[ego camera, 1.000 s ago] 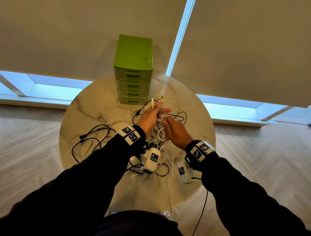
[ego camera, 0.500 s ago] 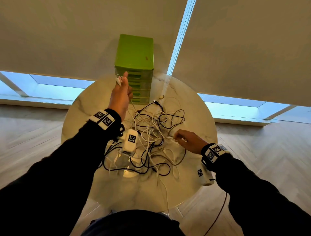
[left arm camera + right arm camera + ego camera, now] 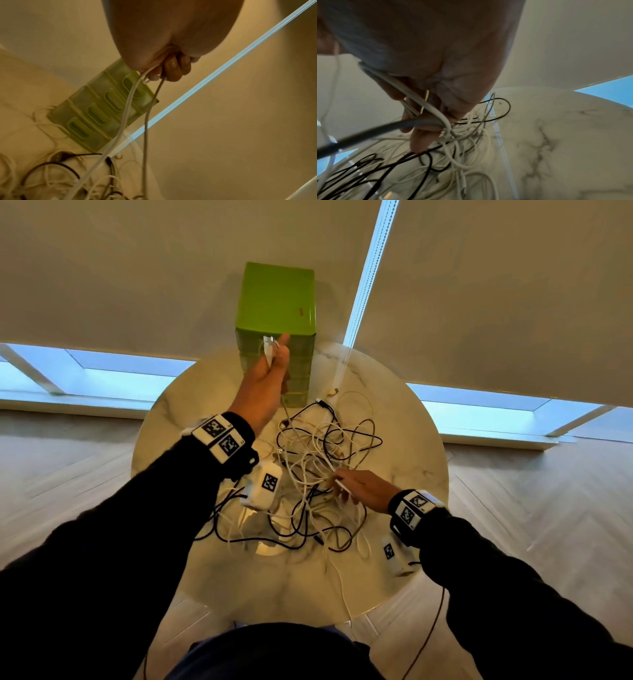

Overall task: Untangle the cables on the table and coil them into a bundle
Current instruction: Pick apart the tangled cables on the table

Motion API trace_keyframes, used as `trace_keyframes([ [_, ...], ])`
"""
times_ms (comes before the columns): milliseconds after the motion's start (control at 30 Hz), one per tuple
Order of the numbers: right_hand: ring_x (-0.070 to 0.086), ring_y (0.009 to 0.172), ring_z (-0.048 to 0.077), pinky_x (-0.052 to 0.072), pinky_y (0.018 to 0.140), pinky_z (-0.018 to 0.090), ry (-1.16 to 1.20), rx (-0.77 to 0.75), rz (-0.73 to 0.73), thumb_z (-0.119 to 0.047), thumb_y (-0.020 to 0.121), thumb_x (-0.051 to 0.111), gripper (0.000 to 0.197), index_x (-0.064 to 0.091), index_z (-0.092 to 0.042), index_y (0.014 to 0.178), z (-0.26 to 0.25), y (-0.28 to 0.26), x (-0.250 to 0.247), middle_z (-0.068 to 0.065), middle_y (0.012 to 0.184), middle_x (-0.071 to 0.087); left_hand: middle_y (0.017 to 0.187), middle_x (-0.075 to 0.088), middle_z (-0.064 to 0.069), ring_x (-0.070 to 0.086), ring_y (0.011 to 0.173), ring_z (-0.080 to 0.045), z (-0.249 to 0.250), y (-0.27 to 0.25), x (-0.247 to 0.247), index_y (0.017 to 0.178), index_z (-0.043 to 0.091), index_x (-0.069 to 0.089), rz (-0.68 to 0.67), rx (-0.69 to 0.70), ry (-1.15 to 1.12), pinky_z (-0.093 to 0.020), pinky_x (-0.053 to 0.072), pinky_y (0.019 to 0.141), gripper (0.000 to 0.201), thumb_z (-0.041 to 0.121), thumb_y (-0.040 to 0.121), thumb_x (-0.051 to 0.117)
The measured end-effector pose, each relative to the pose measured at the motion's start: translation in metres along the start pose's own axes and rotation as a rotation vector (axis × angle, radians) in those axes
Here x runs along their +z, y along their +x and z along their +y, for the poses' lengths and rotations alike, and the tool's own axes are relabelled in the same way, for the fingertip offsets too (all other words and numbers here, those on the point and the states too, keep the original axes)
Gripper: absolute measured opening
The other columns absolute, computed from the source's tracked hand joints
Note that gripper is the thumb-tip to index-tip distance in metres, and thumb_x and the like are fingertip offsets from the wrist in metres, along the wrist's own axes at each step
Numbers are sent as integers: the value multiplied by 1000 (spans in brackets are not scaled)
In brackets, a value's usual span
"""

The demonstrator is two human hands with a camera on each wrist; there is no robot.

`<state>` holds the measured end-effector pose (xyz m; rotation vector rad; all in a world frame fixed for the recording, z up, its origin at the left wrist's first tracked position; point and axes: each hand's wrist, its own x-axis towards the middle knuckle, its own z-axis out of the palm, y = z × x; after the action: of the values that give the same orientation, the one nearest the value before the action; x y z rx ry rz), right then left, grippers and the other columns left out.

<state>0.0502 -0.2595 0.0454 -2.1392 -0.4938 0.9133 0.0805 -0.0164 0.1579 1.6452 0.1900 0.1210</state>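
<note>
Left hand [image 3: 269,374] has gone from the middle of the heap up toward 12 o'clock and now sits in front of the green drawer unit [image 3: 275,299], well above the table [image 3: 404,440]. Its fingers are clenched on a white cable [image 3: 268,350], plug end poking out past the thumb. Right hand [image 3: 359,486] has dropped to about 4 o'clock of the cable tangle [image 3: 318,474] and stays low on it, fingers curled round several strands.

Reading: one lead is being drawn out lengthwise while the rest is pinned down. Untangling is at an early stage; nothing coiled yet, black and white cables cross all over the tabletop.

Left wrist view adds what the head view hides: two runs hang from the fist [image 3: 169,67], a white one and a greyer one, both dropping back into the heap. Whether they are one cable doubled over cannot be told.

Right wrist view: thick white strands lie across the palm, a grey one passes under the fingers [image 3: 421,138], and a fingertip touches a black cable [image 3: 412,171] on the marble. Head view shows none of that detail.
</note>
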Motion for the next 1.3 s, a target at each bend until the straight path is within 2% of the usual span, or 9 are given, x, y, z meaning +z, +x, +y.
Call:
trace_keyframes([
  [100, 56, 68, 13, 44, 65, 26, 124, 93, 70, -32, 108, 32, 45, 65, -13, 84, 6, -5, -12, 3, 80, 66, 116, 64, -20, 59, 116, -24, -22, -4, -4, 137, 32, 56, -142, 14, 232, -33, 47, 84, 43, 50, 106, 33],
  [267, 50, 66, 13, 42, 65, 22, 4, 17, 137, -27, 108, 34, 35, 55, -11, 84, -10, -8, -19, 4, 79, 57, 97, 69, -8, 65, 90, -26, -74, -43, 30, 107, 22, 67, -499, -16, 594, -48, 53, 87, 50, 62, 99, 39],
  [400, 47, 66, 7, 39, 63, 23, -56, -56, 205, -15, 104, 40, 21, 47, -22, 85, -19, -3, -18, -6, 78, 54, 83, 69, -3, 64, 77, -15, -81, -63, 51, 92, 20, 66, -574, -52, 590, -38, 54, 79, 67, 80, 88, 38],
  [533, 39, 60, 4, 35, 60, 19, -5, -111, 283, -22, 108, 39, 23, 42, -14, 86, -16, -4, -16, -3, 73, 48, 60, 56, 17, 49, 55, 2, -77, -70, 54, 81, 23, 66, -674, -84, 479, -18, 37, 58, 37, 60, 86, 67],
  [633, 42, 63, 13, 40, 64, 35, 78, -113, 327, -28, 108, 39, 28, 44, -14, 84, -16, -1, -14, 5, 71, 48, 68, 62, 12, 56, 64, -3, -85, -75, 55, 79, 26, 68, -771, -59, 537, -24, 45, 66, 31, 56, 86, 70],
  [800, 52, 61, 0, 42, 61, 13, 20, -125, 272, -15, 107, 41, 21, 53, 0, 99, -15, -5, -27, 1, 78, 60, 72, 56, 2, 52, 68, -13, -90, -66, 45, 80, 22, 59, -613, -70, 495, -33, 40, 67, 29, 42, 101, 54],
  [1067, 64, 98, 17, 50, 88, 29, -421, -58, -25, 7, 94, 42, 40, 64, -15, 119, 14, -11, -33, 5, 111, 69, 107, 66, -20, 61, 99, -34, -92, -47, 10, 110, 6, 65, -387, -83, 504, -47, 46, 88, 35, 34, 106, 44],
  [1233, 56, 116, 21, 44, 102, 36, -384, -108, 356, 5, 93, 45, 47, 54, -12, 136, 5, 0, -54, 10, 135, 56, 99, 64, -14, 59, 92, -27, -86, -50, 10, 101, 6, 62, -412, -10, 507, -37, 43, 81, 28, 30, 105, 48],
  [1300, 54, 111, 15, 43, 94, 27, -251, -158, 297, -3, 96, 47, 47, 47, -11, 142, -16, 7, -48, 8, 139, 53, 94, 59, -13, 56, 89, -27, -82, -52, 14, 97, 6, 59, -433, 19, 502, -39, 43, 81, 28, 31, 105, 48],
])
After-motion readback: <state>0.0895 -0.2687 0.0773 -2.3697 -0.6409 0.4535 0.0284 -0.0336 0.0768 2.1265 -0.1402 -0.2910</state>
